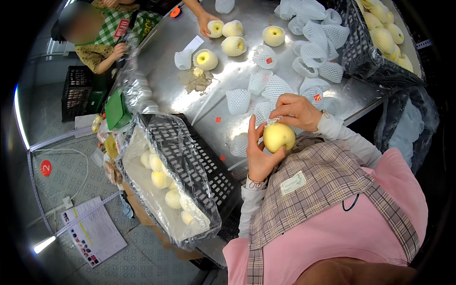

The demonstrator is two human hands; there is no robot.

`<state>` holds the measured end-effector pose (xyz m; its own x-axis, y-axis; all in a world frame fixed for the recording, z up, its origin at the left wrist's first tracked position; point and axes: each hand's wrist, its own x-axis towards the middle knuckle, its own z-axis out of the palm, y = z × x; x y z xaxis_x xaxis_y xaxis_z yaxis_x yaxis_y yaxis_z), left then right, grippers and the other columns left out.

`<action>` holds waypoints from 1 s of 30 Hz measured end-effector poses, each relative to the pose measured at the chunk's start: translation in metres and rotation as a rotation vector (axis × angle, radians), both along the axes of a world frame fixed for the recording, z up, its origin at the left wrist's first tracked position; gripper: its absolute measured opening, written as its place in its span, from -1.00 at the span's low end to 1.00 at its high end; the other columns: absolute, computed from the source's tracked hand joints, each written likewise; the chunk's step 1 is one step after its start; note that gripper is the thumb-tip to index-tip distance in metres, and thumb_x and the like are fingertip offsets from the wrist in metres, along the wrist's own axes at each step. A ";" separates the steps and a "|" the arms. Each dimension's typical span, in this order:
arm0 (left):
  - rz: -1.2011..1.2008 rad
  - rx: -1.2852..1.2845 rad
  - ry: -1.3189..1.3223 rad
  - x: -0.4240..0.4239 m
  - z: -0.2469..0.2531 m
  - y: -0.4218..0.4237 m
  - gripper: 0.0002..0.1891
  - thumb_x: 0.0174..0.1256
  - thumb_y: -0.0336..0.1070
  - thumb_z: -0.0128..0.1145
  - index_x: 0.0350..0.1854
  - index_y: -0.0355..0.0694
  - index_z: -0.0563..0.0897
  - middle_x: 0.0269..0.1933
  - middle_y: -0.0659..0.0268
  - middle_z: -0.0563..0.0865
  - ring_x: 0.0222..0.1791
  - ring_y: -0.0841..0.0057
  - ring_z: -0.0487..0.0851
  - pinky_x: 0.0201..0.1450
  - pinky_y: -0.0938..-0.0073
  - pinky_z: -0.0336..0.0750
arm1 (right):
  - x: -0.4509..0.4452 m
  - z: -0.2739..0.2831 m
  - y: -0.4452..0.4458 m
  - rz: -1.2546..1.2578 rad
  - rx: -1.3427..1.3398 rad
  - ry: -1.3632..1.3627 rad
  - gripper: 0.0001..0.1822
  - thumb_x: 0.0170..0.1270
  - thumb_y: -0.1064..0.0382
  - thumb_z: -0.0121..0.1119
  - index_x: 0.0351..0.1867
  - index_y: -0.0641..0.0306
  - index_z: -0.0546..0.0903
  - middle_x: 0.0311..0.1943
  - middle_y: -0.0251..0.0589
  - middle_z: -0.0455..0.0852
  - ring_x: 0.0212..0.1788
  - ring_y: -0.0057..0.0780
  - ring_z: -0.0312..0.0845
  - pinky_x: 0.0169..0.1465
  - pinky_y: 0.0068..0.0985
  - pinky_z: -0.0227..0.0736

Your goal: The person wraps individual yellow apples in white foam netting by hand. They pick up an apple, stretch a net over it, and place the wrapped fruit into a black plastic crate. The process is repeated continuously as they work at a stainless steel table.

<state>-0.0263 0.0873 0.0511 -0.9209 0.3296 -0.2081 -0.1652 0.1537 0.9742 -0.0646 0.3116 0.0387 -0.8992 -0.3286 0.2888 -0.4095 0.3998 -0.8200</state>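
Observation:
My left hand (262, 153) holds a bare yellow apple (279, 138), its thumb on the near side and its fingers raised around it. The fingers of my right hand (297, 112) pinch a bit of white foam net (274, 120) at the top of the apple. Just beyond my hands, white foam net sleeves (238, 101) lie scattered on the metal table (164, 71), some with small red stickers. Farther off are several yellow apples in foam nets, such as one (273, 36) standing by itself.
A plastic-lined black crate (213, 178) with netted apples stands at left; another crate (374, 64) of apples is at the upper right. Across the table a co-worker's hand (206, 23) touches a netted apple. A person in a green checked apron (114, 26) stands at upper left.

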 end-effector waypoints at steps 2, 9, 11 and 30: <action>0.070 0.059 -0.021 0.001 -0.009 0.000 0.19 -0.07 -0.55 0.49 0.66 -0.25 0.00 0.29 0.18 0.38 0.30 0.27 0.54 0.29 0.20 0.59 | -0.001 0.003 0.004 0.010 0.045 0.031 -0.79 0.17 0.36 0.38 -0.14 0.21 0.75 -0.26 -0.23 0.63 -0.20 -0.27 0.61 -0.12 -0.36 0.49; 0.219 0.112 0.203 -0.007 -0.010 0.004 -0.02 0.00 -0.60 0.46 0.57 -0.30 0.26 0.24 0.26 0.35 0.21 0.36 0.52 0.22 0.29 0.65 | 0.016 -0.018 -0.016 -0.310 -0.099 -0.290 -0.85 0.17 0.41 0.28 -0.21 0.24 0.65 -0.37 -0.25 0.65 -0.33 -0.34 0.65 -0.22 -0.41 0.54; 0.270 0.164 0.143 -0.011 -0.014 -0.001 -0.10 0.06 -0.62 0.41 0.54 -0.38 0.29 0.28 0.25 0.41 0.27 0.31 0.56 0.28 0.25 0.61 | 0.020 -0.013 -0.017 -0.203 -0.199 -0.408 -0.81 0.15 0.42 0.26 -0.18 0.27 0.62 -0.43 -0.26 0.66 -0.39 -0.45 0.63 -0.26 -0.46 0.53; 0.322 1.133 -0.542 0.003 -0.041 -0.011 -0.21 0.20 -0.30 0.42 0.49 -0.23 0.35 0.46 0.13 0.47 0.49 0.15 0.40 0.61 -0.04 0.24 | -0.008 -0.025 -0.033 -0.417 -0.254 -0.626 -0.66 0.23 0.24 0.42 -0.04 0.26 0.56 -0.31 -0.40 0.57 -0.29 -0.66 0.50 -0.15 -0.62 0.47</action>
<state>-0.0230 0.0762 0.0104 -0.8778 0.3475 -0.3297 -0.4525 -0.8273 0.3328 -0.0723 0.2790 0.0134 -0.9537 0.0791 -0.2901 0.3001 0.1882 -0.9351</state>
